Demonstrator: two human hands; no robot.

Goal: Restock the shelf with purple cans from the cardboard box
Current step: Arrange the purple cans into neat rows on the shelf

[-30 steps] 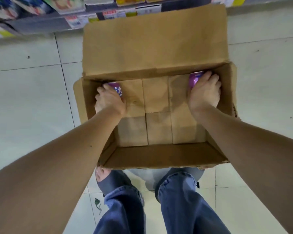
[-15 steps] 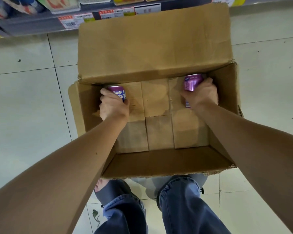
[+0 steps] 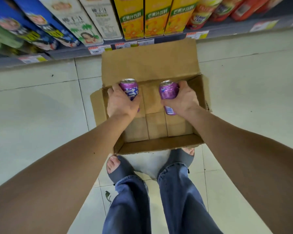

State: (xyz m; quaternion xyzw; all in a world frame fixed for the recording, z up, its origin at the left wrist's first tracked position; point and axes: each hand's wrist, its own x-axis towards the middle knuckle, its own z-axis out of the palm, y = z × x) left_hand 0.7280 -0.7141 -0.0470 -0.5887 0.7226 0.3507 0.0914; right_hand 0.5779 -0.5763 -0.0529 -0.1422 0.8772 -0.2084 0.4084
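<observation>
An open cardboard box (image 3: 149, 65) stands on the tiled floor in front of my feet. My left hand (image 3: 120, 103) grips a purple can (image 3: 129, 88) with white lettering, held above the box's left side. My right hand (image 3: 184, 98) grips a second purple can (image 3: 168, 92), tilted slightly, above the box's right side. Both can tops show silver lids. The box bottom that I can see holds no other cans. The shelf (image 3: 167, 39) runs along the top of the view.
The low shelf carries yellow juice cartons (image 3: 142, 16), white cartons (image 3: 85, 21), blue cartons (image 3: 32, 26) and red bottles (image 3: 227, 9), with price tags along its edge. My feet in grey slippers (image 3: 120, 168) stand just behind the box. Pale floor tiles lie left and right.
Both hands have lifted their cans up out of the box's far corners and drawn them toward the middle. The view has tilted up, showing the shelf.
</observation>
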